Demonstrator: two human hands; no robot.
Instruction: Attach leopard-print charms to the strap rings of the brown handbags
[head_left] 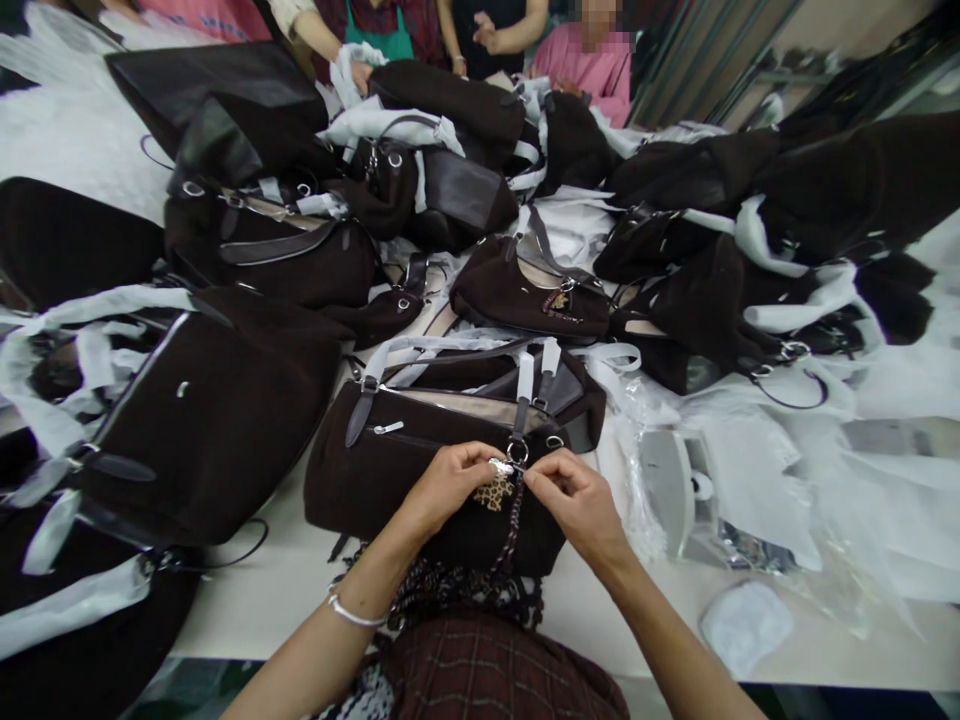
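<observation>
A dark brown handbag [360, 480] lies in front of me, its zipped top partly apart over a beige lining. Its handles are wrapped in white paper. Below a metal ring [517, 452] hangs a leopard-patterned charm [495, 492] beside a braided cord [514, 530]. My left hand [454, 485] pinches the silvery top of the charm. From the other side, my right hand [574, 490] pinches at the small fitting under the ring; its fingertips hide what exactly they hold.
Several similar dark bags crowd the table, among them a large bag [225, 420] at left and a small bag [532, 290] behind. At right lie a grey box-like holder [667, 490], clear plastic and a white round piece [746, 625]. People stand across the table.
</observation>
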